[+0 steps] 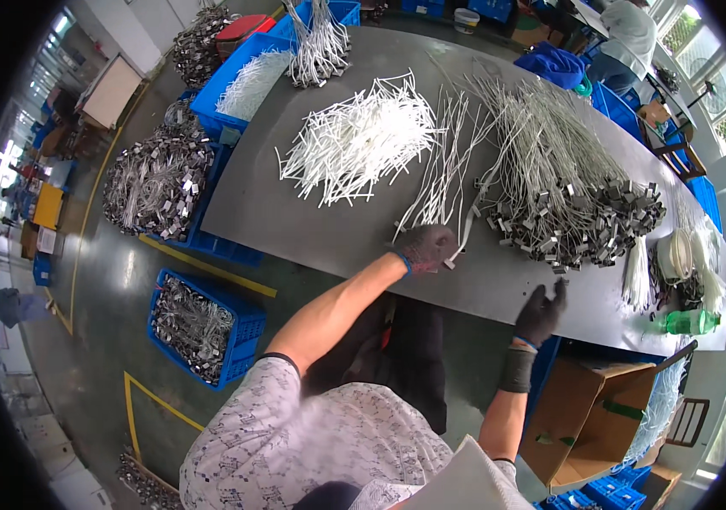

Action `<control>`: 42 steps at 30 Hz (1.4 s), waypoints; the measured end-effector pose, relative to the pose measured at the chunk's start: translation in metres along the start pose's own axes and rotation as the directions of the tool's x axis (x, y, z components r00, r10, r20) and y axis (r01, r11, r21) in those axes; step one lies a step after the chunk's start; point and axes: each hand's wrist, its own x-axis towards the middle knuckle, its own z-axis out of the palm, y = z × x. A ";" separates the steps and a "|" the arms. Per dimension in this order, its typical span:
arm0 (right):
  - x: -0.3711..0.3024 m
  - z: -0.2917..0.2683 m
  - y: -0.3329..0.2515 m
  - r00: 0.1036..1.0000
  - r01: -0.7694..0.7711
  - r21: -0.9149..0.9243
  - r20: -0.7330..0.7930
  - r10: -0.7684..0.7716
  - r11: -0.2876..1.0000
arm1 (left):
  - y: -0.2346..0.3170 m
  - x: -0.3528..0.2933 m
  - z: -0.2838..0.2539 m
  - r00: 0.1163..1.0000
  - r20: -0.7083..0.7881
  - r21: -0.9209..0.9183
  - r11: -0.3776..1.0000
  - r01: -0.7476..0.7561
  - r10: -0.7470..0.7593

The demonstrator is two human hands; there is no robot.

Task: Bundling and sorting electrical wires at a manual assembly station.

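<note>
My left hand (428,248), in a dark grey-red glove, is curled over the near ends of a small bunch of thin white wires (448,170) at the table's front edge. Small metal pieces show at the wire ends beside its fingers; the grip itself is partly hidden. My right hand (540,313), in a dark glove, hovers by the front edge with thumb and fingers apart, holding nothing. Just beyond it lies a big pile of wires with metal clips (567,217), clip ends toward me. Left of the small bunch is a heap of short white tubes (363,140).
The grey metal table (261,208) bears another wire bundle (320,51) at its far left. A green bottle (690,322) and a white tape roll (676,255) are at right. Blue crates (248,340) of parts stand left; an open cardboard box (580,416) is below right.
</note>
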 end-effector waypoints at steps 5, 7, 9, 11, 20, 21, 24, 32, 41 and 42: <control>0.071 0.003 0.055 0.983 0.172 -0.388 0.003 -0.186 0.905 | -0.044 0.036 -0.044 0.960 -0.246 0.361 0.907 0.217 -0.132; 0.078 0.015 0.075 0.983 0.169 -0.257 0.119 -0.142 0.952 | -0.064 0.062 -0.056 0.929 -0.331 0.474 0.822 0.315 -0.165; 0.078 0.021 0.091 0.896 -0.317 0.081 0.353 0.271 0.945 | -0.084 0.079 -0.062 0.881 -0.446 0.554 0.724 0.411 -0.159; 0.069 0.015 0.101 0.962 -0.127 -0.034 0.240 0.131 0.991 | -0.104 0.088 -0.066 0.805 -0.581 0.597 0.608 0.524 -0.123; -0.075 -0.109 0.173 0.377 -0.687 -0.041 0.833 0.405 0.725 | -0.129 0.087 -0.078 0.835 -0.421 0.513 0.666 0.541 -0.354; -0.107 -0.117 0.201 0.463 -0.602 -0.023 0.804 0.372 0.798 | -0.128 0.081 -0.080 0.834 -0.428 0.511 0.669 0.540 -0.347; -0.223 -0.146 0.299 0.601 0.333 -0.487 0.769 0.215 0.808 | -0.125 0.049 -0.077 0.713 -0.015 -0.458 0.639 0.618 -0.701; -0.313 -0.135 0.263 0.401 0.229 -0.409 0.867 0.297 0.883 | -0.038 -0.003 0.026 0.903 0.146 -0.967 0.136 0.217 -0.404; -0.197 -0.052 0.120 0.532 0.382 -0.295 0.845 0.052 0.876 | 0.063 0.012 0.029 0.806 -0.381 -0.902 0.375 -0.215 -0.453; -0.198 -0.055 0.118 0.556 0.387 -0.291 0.830 0.031 0.875 | 0.061 0.010 0.023 0.826 -0.359 -0.900 0.397 -0.182 -0.435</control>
